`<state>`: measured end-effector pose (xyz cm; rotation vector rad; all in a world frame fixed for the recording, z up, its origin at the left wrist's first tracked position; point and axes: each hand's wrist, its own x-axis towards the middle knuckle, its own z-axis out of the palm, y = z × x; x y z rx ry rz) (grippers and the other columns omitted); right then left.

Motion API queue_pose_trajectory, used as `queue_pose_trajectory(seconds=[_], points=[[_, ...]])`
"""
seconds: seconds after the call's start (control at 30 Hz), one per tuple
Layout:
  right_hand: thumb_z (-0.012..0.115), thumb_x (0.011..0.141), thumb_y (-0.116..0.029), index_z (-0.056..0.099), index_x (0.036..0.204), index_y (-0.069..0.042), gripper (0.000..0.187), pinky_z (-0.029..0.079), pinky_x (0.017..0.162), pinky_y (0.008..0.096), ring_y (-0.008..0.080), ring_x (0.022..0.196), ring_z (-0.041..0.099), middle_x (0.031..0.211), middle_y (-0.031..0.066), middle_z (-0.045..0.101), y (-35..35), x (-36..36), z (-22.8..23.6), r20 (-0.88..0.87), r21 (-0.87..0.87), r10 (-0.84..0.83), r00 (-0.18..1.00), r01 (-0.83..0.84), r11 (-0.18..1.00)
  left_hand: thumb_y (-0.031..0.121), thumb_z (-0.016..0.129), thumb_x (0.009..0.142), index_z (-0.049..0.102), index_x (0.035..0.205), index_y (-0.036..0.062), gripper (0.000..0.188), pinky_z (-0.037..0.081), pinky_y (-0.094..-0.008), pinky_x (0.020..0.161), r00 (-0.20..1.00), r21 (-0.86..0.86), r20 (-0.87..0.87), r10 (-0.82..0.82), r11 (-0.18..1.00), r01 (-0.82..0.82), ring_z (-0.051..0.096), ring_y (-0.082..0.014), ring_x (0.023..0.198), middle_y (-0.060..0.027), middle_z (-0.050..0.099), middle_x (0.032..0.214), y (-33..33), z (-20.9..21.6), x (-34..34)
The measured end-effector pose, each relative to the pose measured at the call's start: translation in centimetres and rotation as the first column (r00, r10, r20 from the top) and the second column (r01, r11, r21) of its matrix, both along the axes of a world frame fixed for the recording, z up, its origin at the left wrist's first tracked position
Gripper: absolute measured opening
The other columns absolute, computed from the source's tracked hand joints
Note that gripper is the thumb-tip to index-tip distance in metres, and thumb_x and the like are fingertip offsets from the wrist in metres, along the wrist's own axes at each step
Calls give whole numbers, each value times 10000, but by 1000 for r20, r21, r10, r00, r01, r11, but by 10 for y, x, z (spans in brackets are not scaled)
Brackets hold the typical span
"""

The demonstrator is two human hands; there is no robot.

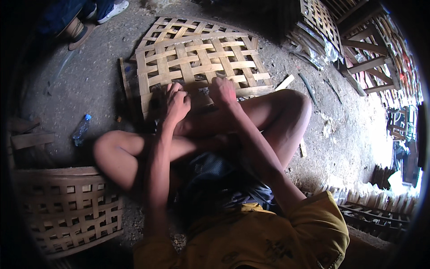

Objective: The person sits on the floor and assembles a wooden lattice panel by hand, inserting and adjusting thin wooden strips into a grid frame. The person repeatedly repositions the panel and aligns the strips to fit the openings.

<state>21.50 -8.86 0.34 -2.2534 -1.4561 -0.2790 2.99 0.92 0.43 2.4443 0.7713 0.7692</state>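
Observation:
A woven bamboo lattice panel [204, 58] is tilted in front of my crossed legs, its near edge close to my shins. My left hand [178, 103] is closed at that near edge, left of the middle, with its fingers curled over the bamboo. To the right of it, my right hand [222, 91] is closed like a fist at the same edge. What lies under the fingers of both hands is hidden. Behind this panel, partly covered by it, lies another lattice panel [179, 28].
A woven bamboo basket [67, 208] stands at the lower left. Near my left knee lies a plastic bottle [81, 130] with a blue cap. Stacked lattice panels [320, 22] and a wooden frame [367, 65] stand at the upper right. Another person's foot [83, 36] shows at the upper left.

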Motion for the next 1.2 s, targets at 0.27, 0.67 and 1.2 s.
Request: queue_pose_trajectory(seconds=[0.27, 0.67, 1.2], points=[[702, 883, -280, 710, 750, -1, 309, 561, 712, 525, 455, 777, 700, 770, 262, 696, -1, 1, 13, -244, -91, 85, 966, -110, 990, 108, 731, 819, 668, 853, -22, 148, 468, -497, 951, 999, -111, -28, 32, 993, -35, 546, -391, 1129, -173, 598, 1081, 0, -15, -1], [649, 913, -240, 737, 777, -9, 282, 576, 698, 492, 442, 767, 715, 792, 220, 716, -10, 50, 70, -330, -62, -3, 944, -19, 998, 546, 822, 790, 687, 1195, -31, 718, 296, -517, 1154, 948, -82, -317, -25, 997, -2, 638, -378, 1107, -242, 717, 1074, -17, 34, -18], [697, 937, -379, 782, 1029, -57, 346, 564, 787, 407, 296, 839, 722, 921, 158, 765, -3, 42, 73, -692, -262, 48, 720, -312, 913, 390, 911, 668, 710, 849, 73, 417, 156, -582, 1250, 974, 331, -178, 143, 940, -77, 609, -241, 1080, -64, 716, 860, -19, 108, -44]])
